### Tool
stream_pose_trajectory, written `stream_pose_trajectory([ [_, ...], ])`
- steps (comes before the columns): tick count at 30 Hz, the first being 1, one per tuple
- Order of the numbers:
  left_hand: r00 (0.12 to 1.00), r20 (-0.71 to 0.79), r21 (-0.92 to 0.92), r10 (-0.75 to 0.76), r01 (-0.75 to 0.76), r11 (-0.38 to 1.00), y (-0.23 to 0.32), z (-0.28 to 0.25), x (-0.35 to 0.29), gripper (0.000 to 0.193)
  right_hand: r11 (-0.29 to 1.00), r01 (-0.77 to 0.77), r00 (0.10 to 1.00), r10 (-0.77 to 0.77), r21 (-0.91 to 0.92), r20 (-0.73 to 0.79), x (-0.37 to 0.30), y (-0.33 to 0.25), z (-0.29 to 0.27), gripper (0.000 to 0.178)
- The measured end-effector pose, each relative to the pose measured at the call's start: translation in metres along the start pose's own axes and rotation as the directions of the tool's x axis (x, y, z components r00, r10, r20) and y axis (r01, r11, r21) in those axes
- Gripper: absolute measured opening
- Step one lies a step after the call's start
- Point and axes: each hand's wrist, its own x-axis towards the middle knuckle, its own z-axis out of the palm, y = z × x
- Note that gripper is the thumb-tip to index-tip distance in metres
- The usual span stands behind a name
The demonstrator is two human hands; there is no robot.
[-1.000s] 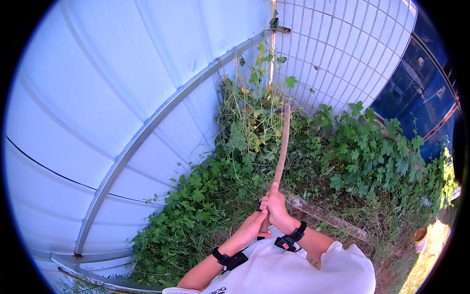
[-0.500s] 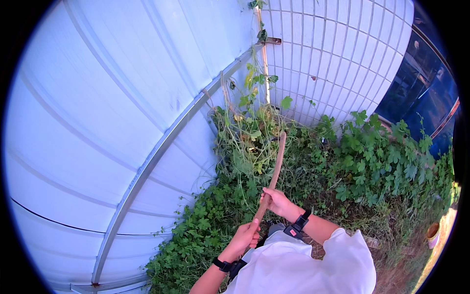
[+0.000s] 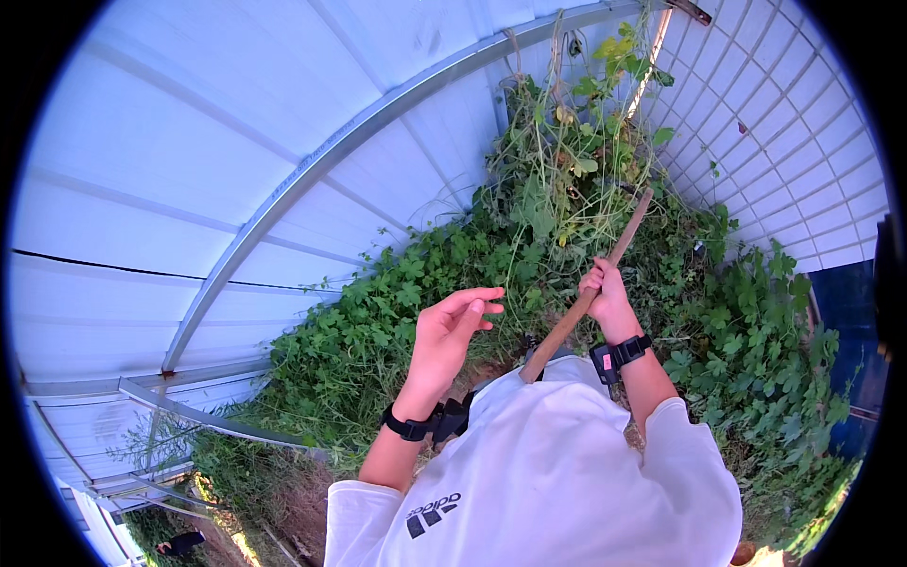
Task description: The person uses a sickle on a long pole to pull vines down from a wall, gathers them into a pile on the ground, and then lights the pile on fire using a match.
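My right hand is wrapped round a long, slightly curved wooden pole. The pole slants from close to my shirt up to the right, and its far tip lies against a tangle of vines. Whether anything is fixed to that tip I cannot tell. Off to the left of the pole, my left hand is held in the air with fingers stretched and nothing in it. Beneath it spread low green leaves. Each wrist wears a black strap with a small device.
On the left rises a white panel wall with a curved-looking metal rail. A white tiled wall meets it behind the vines. Leafy plants crowd my right, beside a dark blue surface. A metal bar juts out at lower left.
My left hand has let go of the pole and moved up and to the left, opening its fingers. My right hand still grips the pole. The view has turned toward the left.
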Motion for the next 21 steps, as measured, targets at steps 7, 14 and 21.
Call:
stream_pose_trajectory([
  [7, 0.975, -0.193, 0.098, 0.11, -0.092, 0.991, -0.009, 0.003, 0.009, 0.026, 0.998, -0.007, 0.999, 0.005, -0.058, -0.039, -0.002, -0.008, -0.013, 0.033],
  [14, 0.942, -0.105, -0.381, -0.318, 0.257, 0.888, -0.067, -0.043, 0.033, 0.072, 0.998, -0.045, 0.999, 0.044, -0.032, -0.019, -0.001, -0.012, -0.01, 0.034],
  [21, 0.928, 0.053, -0.175, -0.37, 0.373, 0.911, -0.053, -0.005, 0.025, 0.063, 1.0, -0.003, 0.997, 0.003, 0.003, -0.083, 0.01, -0.005, -0.028, 0.029],
])
